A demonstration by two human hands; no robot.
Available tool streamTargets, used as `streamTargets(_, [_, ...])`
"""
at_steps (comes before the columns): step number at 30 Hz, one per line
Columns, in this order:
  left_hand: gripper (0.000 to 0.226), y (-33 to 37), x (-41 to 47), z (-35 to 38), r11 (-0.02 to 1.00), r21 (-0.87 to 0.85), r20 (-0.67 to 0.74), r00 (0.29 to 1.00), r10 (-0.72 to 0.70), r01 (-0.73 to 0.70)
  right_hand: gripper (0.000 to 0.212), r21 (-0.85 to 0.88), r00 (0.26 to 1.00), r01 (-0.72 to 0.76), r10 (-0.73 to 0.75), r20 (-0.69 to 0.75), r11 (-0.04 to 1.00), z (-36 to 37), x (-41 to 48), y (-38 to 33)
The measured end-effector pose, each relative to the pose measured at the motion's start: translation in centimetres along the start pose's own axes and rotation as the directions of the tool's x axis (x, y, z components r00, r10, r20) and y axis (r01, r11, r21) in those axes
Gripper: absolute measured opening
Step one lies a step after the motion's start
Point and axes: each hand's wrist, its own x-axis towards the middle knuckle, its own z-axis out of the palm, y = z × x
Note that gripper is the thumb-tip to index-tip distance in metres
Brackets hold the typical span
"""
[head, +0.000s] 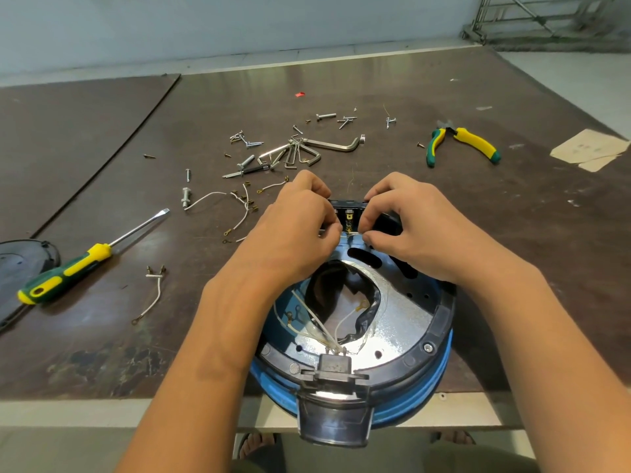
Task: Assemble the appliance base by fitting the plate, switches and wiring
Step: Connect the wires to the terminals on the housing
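Observation:
The blue appliance base [423,373] lies upside down at the table's near edge, with a shiny metal plate [396,319] inside its black rim. White wires [317,327] run from a black connector block [334,365] at the near side. At the far side sits a black switch block [348,213] with brass terminals. My left hand [300,227] and my right hand [406,220] both pinch at this switch block, fingertips meeting at a small wire end below the terminals. What exactly each fingertip grips is hidden.
A green-yellow screwdriver [68,268] lies left, beside a dark cover [20,268] at the table's left edge. Loose white wires [239,206], another wire [152,295], several screws and hex keys [300,151] are scattered beyond my hands. Pliers [461,141] lie far right.

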Motion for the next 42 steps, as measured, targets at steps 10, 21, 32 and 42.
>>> streamTargets(10, [0.016, -0.15, 0.11, -0.02, 1.000, -0.006, -0.017, 1.000, 0.021, -0.021, 0.017, 0.019, 1.000, 0.010, -0.010, -0.003, 1.000, 0.05, 0.07, 0.10])
streamTargets(21, [0.015, -0.07, 0.02, -0.39, 1.000, -0.017, -0.019, 1.000, 0.024, -0.025, 0.016, 0.010, 1.000, 0.024, -0.024, -0.003, 1.000, 0.20, 0.13, 0.37])
streamTargets(32, [0.015, -0.10, 0.20, -0.17, 0.999, 0.007, -0.017, 0.999, 0.034, -0.034, 0.019, 0.005, 1.000, 0.025, -0.025, 0.006, 1.000, 0.21, 0.20, 0.44])
streamTargets(42, [0.015, -0.20, 0.17, 0.01, 0.999, 0.020, -0.036, 0.999, 0.026, -0.025, 0.020, 0.007, 1.000, 0.028, -0.028, -0.006, 1.000, 0.26, 0.23, 0.43])
